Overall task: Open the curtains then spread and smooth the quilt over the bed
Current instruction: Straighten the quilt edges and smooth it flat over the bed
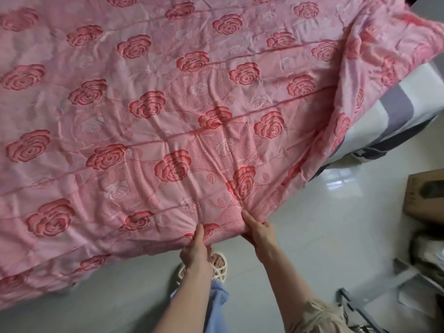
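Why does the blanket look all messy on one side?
The pink rose quilt sits crooked: its right edge is folded back, baring the grey-and-white sheet. Wrinkles fan out from where the left hand and right hand grip its edge.

- I have one view only, from the head camera, looking forward and steeply down.
- It sits close over the near edge of the quilt (168,104), which fills most of the frame.
- Both forearms enter from the bottom edge, and the tiled floor (312,236) lies below and to the right.
- Wide-angle bending shows at the borders.
- With no second view, nothing overlaps.
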